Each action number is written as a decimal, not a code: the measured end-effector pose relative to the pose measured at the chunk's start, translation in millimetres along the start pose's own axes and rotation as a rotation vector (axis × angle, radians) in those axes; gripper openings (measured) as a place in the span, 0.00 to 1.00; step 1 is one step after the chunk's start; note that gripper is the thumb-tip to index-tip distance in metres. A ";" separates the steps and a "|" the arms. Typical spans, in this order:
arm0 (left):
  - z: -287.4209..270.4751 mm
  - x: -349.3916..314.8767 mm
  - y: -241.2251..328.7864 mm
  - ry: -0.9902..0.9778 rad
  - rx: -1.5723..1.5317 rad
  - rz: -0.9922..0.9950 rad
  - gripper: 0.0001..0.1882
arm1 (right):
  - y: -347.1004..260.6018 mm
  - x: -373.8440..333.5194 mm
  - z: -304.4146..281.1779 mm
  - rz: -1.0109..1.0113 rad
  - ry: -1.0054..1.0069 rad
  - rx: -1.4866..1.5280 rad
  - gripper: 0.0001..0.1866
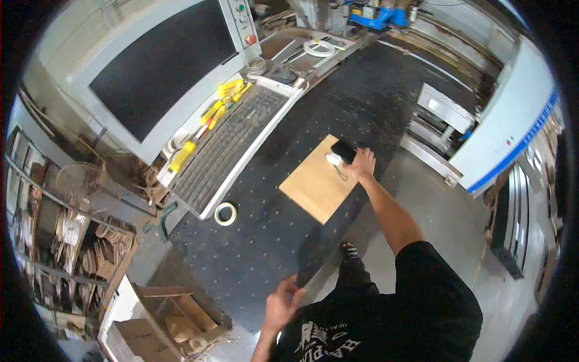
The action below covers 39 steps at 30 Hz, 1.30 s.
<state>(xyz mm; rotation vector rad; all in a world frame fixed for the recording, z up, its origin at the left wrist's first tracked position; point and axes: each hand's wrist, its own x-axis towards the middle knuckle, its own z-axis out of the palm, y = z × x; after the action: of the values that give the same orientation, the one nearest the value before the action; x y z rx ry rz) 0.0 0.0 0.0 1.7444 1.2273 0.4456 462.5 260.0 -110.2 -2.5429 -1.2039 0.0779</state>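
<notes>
My right hand [360, 164] reaches over a light wooden board [309, 184] lying on the black table. Its fingers close on the edge of a black smartphone [344, 151] at the board's far right corner. Beside the phone, a small white object [333, 158] with a thin cord or loop rests on the board; its kind is unclear. My left hand [283, 303] hangs low by the table's near edge, holding nothing, its fingers loosely bent and apart. Left of the board lies a roll of pale tape [225, 214].
A dusty keyboard [238, 142] with yellow-handled tools [212, 112] along it stands below a large dark monitor [166, 66]. White and blue machine housing [512, 120] rises at the right. A wooden crate [175, 320] sits at the lower left. The black dotted table [253, 259] runs diagonally away.
</notes>
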 end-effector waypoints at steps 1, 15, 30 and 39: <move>-1.4 -6.3 -3.6 0.070 0.050 -0.075 0.27 | -3.3 -17.3 20.3 -0.023 -0.024 0.015 0.51; 185.2 325.6 113.8 0.222 -0.235 -0.164 0.21 | 58.7 95.5 40.5 -0.312 -0.133 0.255 0.44; 266.6 489.4 100.6 0.400 0.033 -0.476 0.25 | 139.1 129.8 62.8 -0.391 -0.365 0.846 0.14; 267.6 504.9 105.8 0.311 0.088 -0.688 0.37 | 153.3 127.7 69.4 -0.514 -0.335 0.833 0.13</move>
<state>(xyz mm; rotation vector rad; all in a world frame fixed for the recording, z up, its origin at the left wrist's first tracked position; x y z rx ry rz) 469.8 307.4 -150.2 1.2320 1.9877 0.2526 645.6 285.2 -212.5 -1.4975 -1.4959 0.7335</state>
